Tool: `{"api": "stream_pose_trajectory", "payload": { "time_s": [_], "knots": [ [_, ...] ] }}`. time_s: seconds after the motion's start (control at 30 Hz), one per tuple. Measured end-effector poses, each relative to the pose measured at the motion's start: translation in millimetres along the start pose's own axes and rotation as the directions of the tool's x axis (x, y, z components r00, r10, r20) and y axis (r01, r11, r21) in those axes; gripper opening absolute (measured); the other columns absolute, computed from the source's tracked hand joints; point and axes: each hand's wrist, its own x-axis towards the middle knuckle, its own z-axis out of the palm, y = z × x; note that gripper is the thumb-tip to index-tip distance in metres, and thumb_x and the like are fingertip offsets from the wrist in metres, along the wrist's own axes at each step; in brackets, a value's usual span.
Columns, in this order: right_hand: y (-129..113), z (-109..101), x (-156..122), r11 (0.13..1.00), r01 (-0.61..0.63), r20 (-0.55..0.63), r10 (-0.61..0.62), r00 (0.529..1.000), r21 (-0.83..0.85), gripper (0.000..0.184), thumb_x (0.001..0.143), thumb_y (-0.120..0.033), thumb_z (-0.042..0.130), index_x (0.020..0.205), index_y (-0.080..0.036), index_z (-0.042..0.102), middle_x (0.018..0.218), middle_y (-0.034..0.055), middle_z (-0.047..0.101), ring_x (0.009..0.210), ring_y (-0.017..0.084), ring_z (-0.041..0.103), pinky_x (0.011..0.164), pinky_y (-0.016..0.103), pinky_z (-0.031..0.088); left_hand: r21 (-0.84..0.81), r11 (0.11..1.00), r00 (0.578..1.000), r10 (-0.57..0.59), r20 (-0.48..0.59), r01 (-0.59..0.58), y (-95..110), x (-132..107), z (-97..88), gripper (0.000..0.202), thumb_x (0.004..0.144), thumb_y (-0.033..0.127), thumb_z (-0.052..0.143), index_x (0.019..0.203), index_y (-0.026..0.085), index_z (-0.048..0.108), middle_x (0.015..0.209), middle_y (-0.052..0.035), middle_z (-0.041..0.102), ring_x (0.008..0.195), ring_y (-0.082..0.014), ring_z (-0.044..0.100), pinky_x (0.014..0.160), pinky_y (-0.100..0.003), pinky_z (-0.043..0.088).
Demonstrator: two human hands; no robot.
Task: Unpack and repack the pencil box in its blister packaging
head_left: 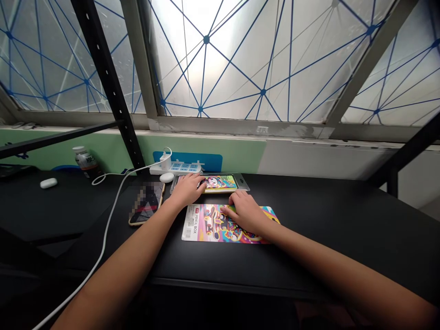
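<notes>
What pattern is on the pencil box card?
The card has a multicoloured cartoon print, shown in the head view.

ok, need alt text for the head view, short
A person's left hand is at the left end of a colourful box in clear plastic, and their right hand rests on a bright card reading "PENCIL BOX". Both items lie on a black table, with a phone to their left and a window beyond.

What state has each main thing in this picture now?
Card: lying flat, printed side up
Box: lying flat, clear plastic around it
Phone: lying flat
Charger: plugged into the power strip
Cable: slack, curved
Bottle: standing, cap on
Left hand: resting on the box
Right hand: resting on the card
</notes>
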Motion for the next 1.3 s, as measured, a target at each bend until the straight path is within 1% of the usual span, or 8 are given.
{"api": "stream_pose_trajectory", "payload": {
  "time_s": [0.13,0.23,0.37,0.5,0.63,0.8,0.97,1.3],
  "knots": [
    [-2,-9,-2,0.997,-0.07,0.005,0.07,0.998,0.021,0.03,0.095,-0.052,0.054,0.086,-0.023,0.054,0.083,0.0062,0.066,0.073,0.023,0.06,0.063,0.032,0.04,-0.038,0.999,1.0,0.016,0.017,-0.015,-5,2,-3.3,0.042,0.098,0.048,0.044,0.123,0.025,0.068,0.14,-0.0087,0.061,0.136,-0.0338,0.045,0.109,-0.049,0.036],
    [8,-23,1,0.988,-0.148,-0.008,0.148,0.989,0.034,0.036,0.095,-0.059,0.049,0.092,-0.024,0.055,0.074,0.0034,0.067,0.062,0.022,0.059,0.056,0.031,0.035,-0.073,0.996,0.998,0.052,0.025,-0.05,-5,4,-10.8,0.043,0.099,0.048,0.04,0.101,0.026,0.076,0.122,-0.0058,0.071,0.125,-0.03,0.054,0.104,-0.042,0.041],
    [56,-42,10,0.958,-0.277,0.036,0.275,0.961,0.069,0.045,0.088,-0.068,0.051,0.088,-0.025,0.061,0.074,0.0046,0.07,0.067,0.023,0.063,0.057,0.031,0.038,-0.097,0.993,0.997,0.071,0.003,-0.07,-2,4,-18.9,0.054,0.1,0.05,0.034,0.072,0.024,0.073,0.091,-0.0066,0.074,0.1,-0.0262,0.064,0.091,-0.036,0.047],
    [115,-49,13,0.934,-0.337,0.189,0.312,0.931,0.117,0.047,0.084,-0.066,0.056,0.07,-0.023,0.066,0.071,0.0049,0.073,0.064,0.022,0.065,0.054,0.03,0.043,-0.09,0.995,0.998,0.051,-0.038,-0.054,4,1,-18.1,0.047,0.098,0.049,0.041,0.07,0.023,0.068,0.082,-0.0074,0.068,0.093,-0.0268,0.062,0.085,-0.038,0.048],
    [134,-48,12,0.926,-0.349,0.179,0.322,0.93,0.146,0.043,0.087,-0.06,0.055,0.082,-0.022,0.072,0.088,0.0076,0.076,0.08,0.025,0.068,0.066,0.032,0.049,-0.078,0.995,0.997,0.051,-0.052,-0.055,8,-3,-15.4,0.036,0.095,0.048,0.049,0.079,0.023,0.069,0.09,-0.0082,0.066,0.099,-0.0288,0.059,0.086,-0.04,0.048],
    [102,-35,16,0.929,-0.322,0.105,0.307,0.946,0.183,0.042,0.089,-0.06,0.054,0.103,-0.023,0.07,0.113,0.0085,0.072,0.105,0.028,0.064,0.088,0.039,0.048,-0.071,0.995,0.998,0.064,-0.016,-0.065,10,-6,-14.0,0.03,0.093,0.048,0.054,0.1,0.023,0.07,0.109,-0.009,0.065,0.112,-0.0304,0.055,0.095,-0.043,0.045],
    [86,-27,20,0.915,-0.358,0.144,0.335,0.931,0.188,0.044,0.087,-0.066,0.053,0.097,-0.026,0.07,0.102,0.0047,0.075,0.095,0.026,0.067,0.081,0.037,0.048,-0.045,0.998,0.998,0.054,0.032,-0.052,9,-6,-12.8,0.045,0.093,0.055,0.051,0.125,0.026,0.064,0.14,-0.0107,0.055,0.132,-0.0342,0.042,0.108,-0.052,0.036],
    [126,-42,17,0.876,-0.478,0.181,0.46,0.869,0.071,0.037,0.087,-0.058,0.057,0.081,-0.025,0.071,0.087,0.0044,0.076,0.084,0.026,0.067,0.071,0.033,0.043,-0.021,0.999,0.987,0.048,0.153,-0.045,8,-6,-15.8,0.047,0.096,0.058,0.042,0.133,0.037,0.063,0.15,-0.0069,0.05,0.14,-0.0365,0.037,0.11,-0.06,0.029]
  ]
}}
